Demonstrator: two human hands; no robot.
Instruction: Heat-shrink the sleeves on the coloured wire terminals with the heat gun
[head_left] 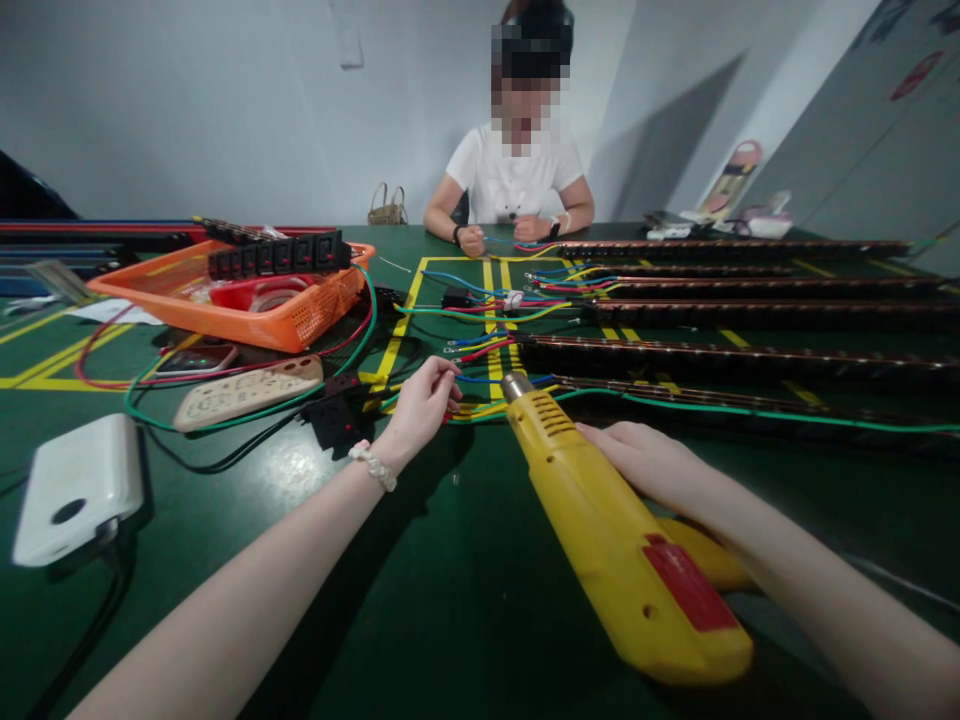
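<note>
A yellow heat gun with a red label lies across the lower right, its metal nozzle pointing at a bundle of coloured wires. My right hand is against the far side of the gun; its fingers are mostly hidden behind the body, and its grip cannot be made out. My left hand is closed around the wire ends, left of the nozzle, with blue, red and yellow-green wires at its fingers. The wires run right into a long dark strip with copper-coloured edging.
More long strips lie behind. At the left are an orange basket holding black socket parts, a beige power strip, a white power bank and loose cables. Across the table sits a person, hands on wires.
</note>
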